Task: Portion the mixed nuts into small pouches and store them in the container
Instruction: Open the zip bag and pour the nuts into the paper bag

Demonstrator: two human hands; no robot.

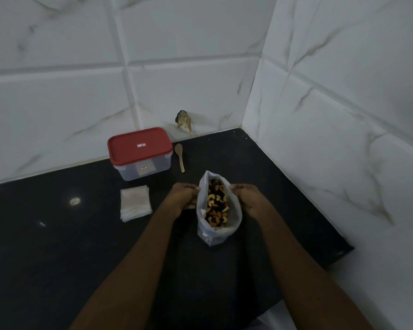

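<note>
The mixed nuts, cashews, almonds and darker pieces, are being held inside a translucent plastic bag. The bag is being stood upright on the black countertop, toward its right-hand corner. The bag's mouth is being pulled wide. Its left rim is being pinched by the curled fingers of the left hand, and its right rim is being gripped in the same way by the right hand, with the opening lying between the two hands.

Just left of the left hand, a stack of small flat pouches is lying on the countertop, touched by neither hand. Behind the stack, close to the wall, the container is being covered by its red lid. Just beside the container's right side, a wooden spoon is lying with its bowl toward the wall. Farther back, a small crumpled object, too unclear to be identified, is being propped against the foot of the white tiled wall.
</note>
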